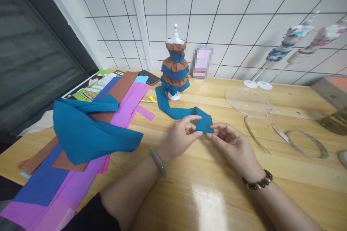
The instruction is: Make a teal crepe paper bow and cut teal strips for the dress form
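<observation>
A long teal strip (pixel 175 113) runs from the base of a small dress form to my hands, its near end folded over. My left hand (pixel 180 133) pinches the left side of this end between thumb and fingers. On the right edge, my right hand (pixel 233 142) holds the same end with thumb and index finger. The dress form (pixel 175 61) stands upright near the wall, wrapped in gathered brown and teal layers, with a pleated teal piece low on its front.
Teal, purple, blue and brown sheets (pixel 89 133) pile at the left, beside a dark phone (pixel 149 78). Two decorated forms (pixel 279 53) stand at the back right. Clear rings (pixel 306 144), a transparent disc (pixel 248 101) and a container (pixel 334 119) lie to the right.
</observation>
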Motion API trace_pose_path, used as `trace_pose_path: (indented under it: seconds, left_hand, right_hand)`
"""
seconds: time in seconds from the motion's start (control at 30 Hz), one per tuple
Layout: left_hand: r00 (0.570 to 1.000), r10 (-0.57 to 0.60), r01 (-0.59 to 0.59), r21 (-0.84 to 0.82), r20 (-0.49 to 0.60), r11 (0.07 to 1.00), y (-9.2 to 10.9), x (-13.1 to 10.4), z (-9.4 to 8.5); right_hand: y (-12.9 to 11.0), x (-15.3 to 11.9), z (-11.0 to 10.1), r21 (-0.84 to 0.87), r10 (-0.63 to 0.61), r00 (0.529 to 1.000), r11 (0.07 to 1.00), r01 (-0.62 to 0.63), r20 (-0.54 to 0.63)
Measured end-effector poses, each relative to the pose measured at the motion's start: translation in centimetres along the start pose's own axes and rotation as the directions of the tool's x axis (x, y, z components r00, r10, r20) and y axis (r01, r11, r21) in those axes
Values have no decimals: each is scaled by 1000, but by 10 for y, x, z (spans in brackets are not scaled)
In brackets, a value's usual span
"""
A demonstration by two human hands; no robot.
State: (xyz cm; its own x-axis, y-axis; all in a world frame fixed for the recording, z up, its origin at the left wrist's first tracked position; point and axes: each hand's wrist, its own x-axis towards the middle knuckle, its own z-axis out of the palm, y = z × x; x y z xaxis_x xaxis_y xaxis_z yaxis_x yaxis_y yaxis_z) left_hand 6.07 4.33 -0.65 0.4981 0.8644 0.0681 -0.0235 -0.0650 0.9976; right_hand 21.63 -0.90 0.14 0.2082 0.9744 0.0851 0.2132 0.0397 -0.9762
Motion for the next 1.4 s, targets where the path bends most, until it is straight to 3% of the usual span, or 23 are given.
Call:
trace_pose_path:
  seconds: [0.33,0.53,0.73,1.4]
  left_hand:
    - [1000,23,-22,50,-18,999,-1,2,-2]
    - [999,24,-23,42,-39,999,-4,1,-2]
    - [994,78,-73,71,-71,995,-3,2,-2]
    - [981,182,-164,221,-64,961,3,0,-3]
  right_hand:
    - [-2,-1,-3,-198,-44,999,979,41,-11]
    - [-1,-2,-6,-319,-180,983,934,160,-33]
    - [-2,-2,-7,-353,-279,960,896,269,22]
    - [-1,1,-9,-452,-342,935,823,344,90]
